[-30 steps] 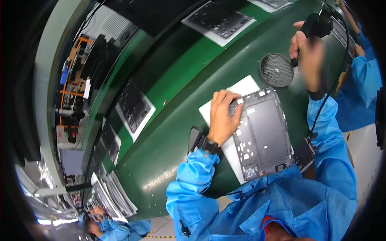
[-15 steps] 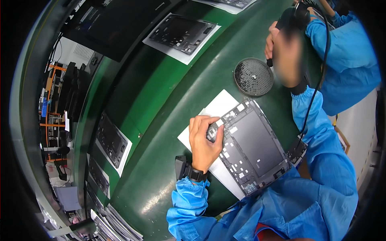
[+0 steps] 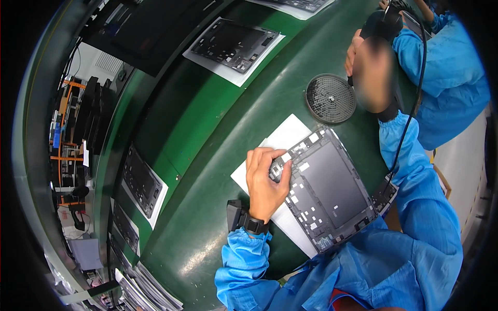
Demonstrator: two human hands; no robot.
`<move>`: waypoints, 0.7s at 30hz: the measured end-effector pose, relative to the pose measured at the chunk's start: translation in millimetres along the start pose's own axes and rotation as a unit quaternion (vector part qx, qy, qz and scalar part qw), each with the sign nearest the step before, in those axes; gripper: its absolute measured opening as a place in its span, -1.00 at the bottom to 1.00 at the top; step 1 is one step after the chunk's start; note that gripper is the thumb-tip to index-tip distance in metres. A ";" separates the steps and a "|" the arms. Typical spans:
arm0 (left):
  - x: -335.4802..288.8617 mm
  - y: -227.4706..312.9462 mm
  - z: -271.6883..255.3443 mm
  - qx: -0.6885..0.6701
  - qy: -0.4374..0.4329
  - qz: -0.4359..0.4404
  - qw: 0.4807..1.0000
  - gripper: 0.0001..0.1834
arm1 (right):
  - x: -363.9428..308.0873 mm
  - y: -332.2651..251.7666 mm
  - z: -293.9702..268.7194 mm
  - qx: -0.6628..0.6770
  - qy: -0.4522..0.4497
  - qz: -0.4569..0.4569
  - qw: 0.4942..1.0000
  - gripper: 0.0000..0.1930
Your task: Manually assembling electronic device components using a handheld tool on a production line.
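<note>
Left hand pinching small part at tablet back frame corner; right hand clenched around electric screwdriver (frame possibly sliding on white sheet if pressed unevenly).

Dark green surface all across, glossy with pale reflections. On it, a white sheet under a dark grey tablet frame dotted with small white patches. Beside that, a round grey dish with a fine grid pattern. Bright blue sleeves, a black wrist strap, and a black cable.
</note>
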State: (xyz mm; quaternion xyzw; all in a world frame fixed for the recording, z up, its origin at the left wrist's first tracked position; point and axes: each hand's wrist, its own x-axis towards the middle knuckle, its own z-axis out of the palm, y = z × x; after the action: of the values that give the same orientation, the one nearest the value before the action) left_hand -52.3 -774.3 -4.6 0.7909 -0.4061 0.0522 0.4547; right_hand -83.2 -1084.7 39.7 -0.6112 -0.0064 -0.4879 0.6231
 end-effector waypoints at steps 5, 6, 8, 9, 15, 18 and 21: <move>-1.3 -1.7 -1.5 0.000 0.005 0.004 1.000 -0.76 | 2.3 -12.3 14.3 -0.042 -0.007 -0.030 0.999 -0.80; -1.6 -3.0 -1.4 -0.001 0.007 0.005 1.000 -0.76 | 0.0 -22.8 19.3 -0.004 -0.017 -0.034 0.999 -0.80; -0.7 -4.5 -0.2 -0.004 0.012 0.015 1.000 -0.76 | -8.4 -45.7 41.2 0.052 -0.036 -0.037 0.997 -0.77; -0.9 -4.9 -0.3 -0.009 0.013 0.030 0.999 -0.76 | -20.2 -52.0 57.3 0.058 -0.040 -0.032 0.997 -0.77; -5.1 -9.9 1.6 -0.014 0.020 0.022 0.999 -0.77 | -85.9 -50.7 131.8 0.168 -0.128 0.088 0.973 -0.78; -4.1 -9.4 1.4 -0.027 0.026 0.024 0.999 -0.76 | -95.8 -42.4 131.0 0.148 -0.148 0.106 0.972 -0.78; -5.6 -11.1 2.0 -0.033 0.022 0.020 0.999 -0.76 | -98.6 -39.7 135.8 0.142 -0.142 0.114 0.973 -0.77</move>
State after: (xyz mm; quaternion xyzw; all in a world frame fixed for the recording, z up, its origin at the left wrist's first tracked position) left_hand -48.9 -769.7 -15.9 0.7661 -0.4130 0.0651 0.4882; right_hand -79.4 -912.3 44.4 -0.5766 -0.0941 -0.3159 0.7476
